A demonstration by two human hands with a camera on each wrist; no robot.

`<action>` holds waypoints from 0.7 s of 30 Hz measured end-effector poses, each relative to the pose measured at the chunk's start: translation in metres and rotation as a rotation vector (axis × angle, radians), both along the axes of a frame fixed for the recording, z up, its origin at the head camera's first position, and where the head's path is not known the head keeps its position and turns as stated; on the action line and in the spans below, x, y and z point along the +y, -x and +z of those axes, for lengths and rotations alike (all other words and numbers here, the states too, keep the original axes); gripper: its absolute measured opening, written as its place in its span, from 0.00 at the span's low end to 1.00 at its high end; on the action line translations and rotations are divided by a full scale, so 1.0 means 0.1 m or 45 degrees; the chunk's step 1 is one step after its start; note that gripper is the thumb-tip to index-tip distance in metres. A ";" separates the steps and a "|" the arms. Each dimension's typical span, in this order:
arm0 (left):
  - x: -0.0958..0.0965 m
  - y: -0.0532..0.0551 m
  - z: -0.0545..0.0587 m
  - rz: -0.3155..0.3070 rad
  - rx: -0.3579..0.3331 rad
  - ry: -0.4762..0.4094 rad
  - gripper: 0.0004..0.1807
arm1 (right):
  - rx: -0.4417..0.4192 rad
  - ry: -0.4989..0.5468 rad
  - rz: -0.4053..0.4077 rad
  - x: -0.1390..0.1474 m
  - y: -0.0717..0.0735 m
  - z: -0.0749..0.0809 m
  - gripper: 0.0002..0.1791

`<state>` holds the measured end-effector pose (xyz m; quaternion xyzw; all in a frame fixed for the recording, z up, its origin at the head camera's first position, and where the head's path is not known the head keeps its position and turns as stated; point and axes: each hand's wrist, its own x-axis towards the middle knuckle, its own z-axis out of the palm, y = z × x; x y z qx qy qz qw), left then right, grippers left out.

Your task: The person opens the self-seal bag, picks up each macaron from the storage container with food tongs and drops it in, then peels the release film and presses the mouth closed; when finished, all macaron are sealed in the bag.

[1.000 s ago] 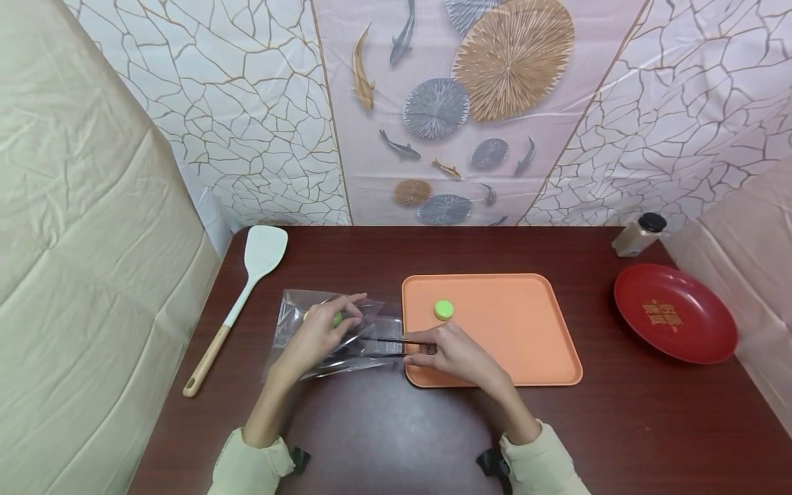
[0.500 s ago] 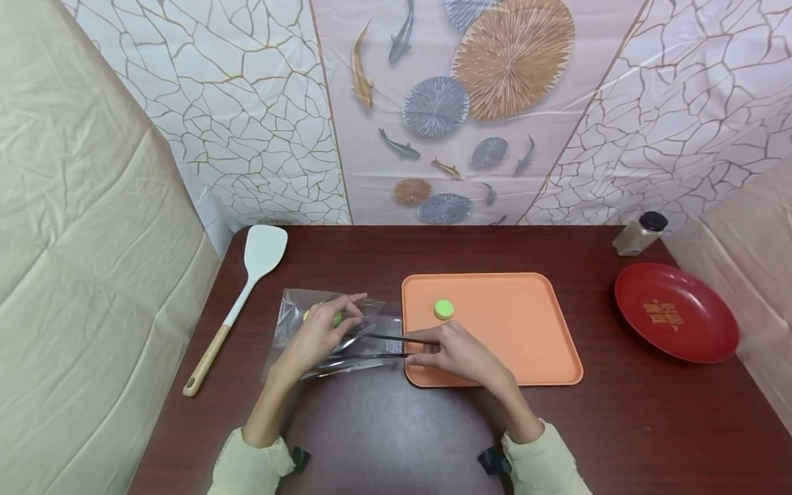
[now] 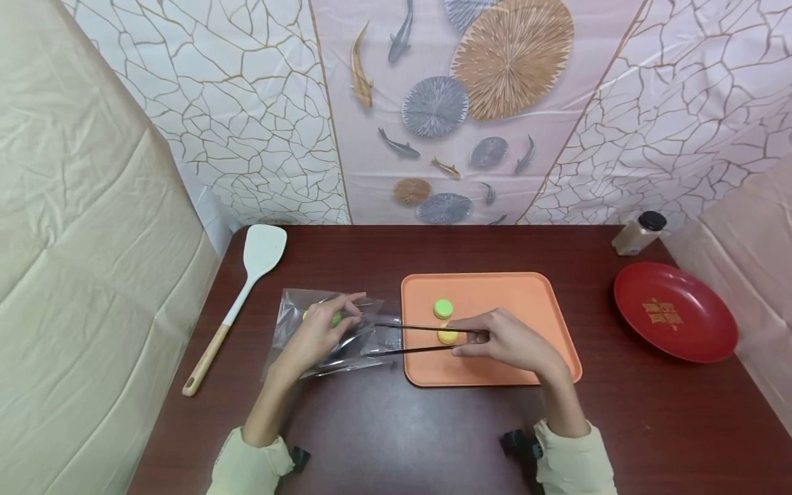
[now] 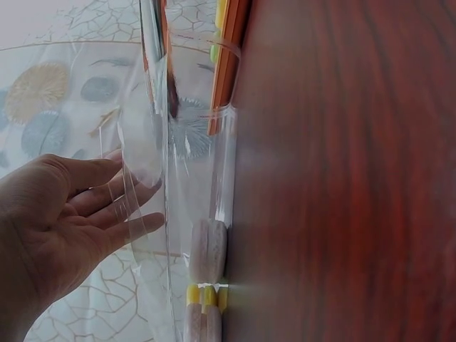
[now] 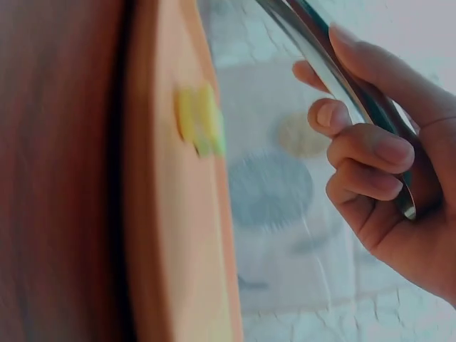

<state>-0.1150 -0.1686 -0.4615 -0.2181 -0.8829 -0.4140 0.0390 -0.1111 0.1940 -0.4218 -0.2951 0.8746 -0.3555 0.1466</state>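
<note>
In the head view, my left hand is over the clear plastic bag, thumb and index finger spread. Its fairly straight fingers touch the raised film in the left wrist view. Inside the bag are a green macaron and others, partly hidden by the hand. My right hand grips metal tongs above the orange tray. Their arms are spread, with tips reaching over the bag's right end. On the tray sit a green macaron and a yellow macaron, the yellow one below the tongs.
A white spatula with a wooden handle lies to the left. At the right are a red plate and a black-capped jar. A patterned cloth hangs behind the dark table.
My right hand has moved right with the tongs, drawing their tips back toward the bag's right end. The yellow macaron on the tray has come into view. My left hand has stayed in place.
</note>
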 end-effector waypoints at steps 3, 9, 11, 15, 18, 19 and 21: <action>-0.06 0.07 -0.18 -0.049 0.063 -0.068 0.02 | -0.016 -0.013 -0.049 0.20 -0.01 0.06 0.21; -0.03 0.04 -0.12 -0.046 0.020 -0.059 0.02 | -0.021 0.014 -0.179 0.55 -0.06 0.15 0.22; 0.00 0.00 -0.04 -0.029 -0.002 -0.022 0.04 | 0.021 0.008 -0.215 0.63 -0.07 0.16 0.23; -0.03 0.04 -0.14 -0.044 0.045 -0.040 0.03 | 0.083 -0.027 -0.254 0.76 -0.08 0.17 0.24; -0.03 0.04 -0.15 -0.051 0.076 -0.052 0.04 | 0.114 -0.067 -0.288 0.85 -0.09 0.15 0.25; -0.03 0.04 -0.14 -0.049 0.071 -0.051 0.04 | 0.120 -0.078 -0.302 0.88 -0.09 0.14 0.25; 0.00 0.02 -0.08 -0.030 0.042 -0.026 0.05 | 0.135 -0.097 -0.326 0.93 -0.10 0.12 0.25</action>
